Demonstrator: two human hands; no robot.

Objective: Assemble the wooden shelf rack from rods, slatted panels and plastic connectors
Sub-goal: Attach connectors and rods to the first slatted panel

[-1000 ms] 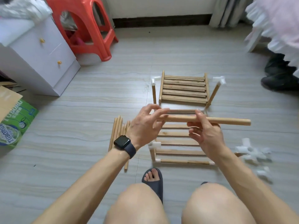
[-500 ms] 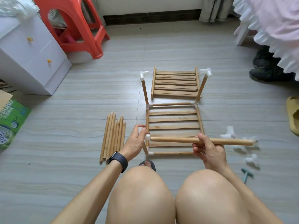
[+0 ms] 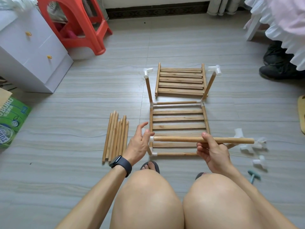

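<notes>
My right hand (image 3: 212, 152) grips a long wooden rod (image 3: 179, 139) held level above the floor. Its left end sits in a white plastic connector (image 3: 151, 139) atop a short post at the near left corner of the part-built rack (image 3: 179, 119). My left hand (image 3: 138, 143) touches that connector with its thumb and fingertips, the other fingers spread. The rack's slatted panel lies flat, framed by rods. Two posts topped with white connectors (image 3: 147, 71) rise at its far corners. A second slatted panel (image 3: 180, 80) lies beyond it.
A bundle of loose rods (image 3: 115, 138) lies left of the rack. Loose white connectors (image 3: 249, 146) and a small teal tool (image 3: 253, 176) lie to the right. A white drawer unit (image 3: 33, 52), red stool (image 3: 77, 25), cardboard box (image 3: 11, 118) and dark shoes (image 3: 277, 65) ring the floor.
The rod came down from mid-air to the near left corner, and its left end now meets the white connector. My left hand let go of the rod and moved to the connector.
</notes>
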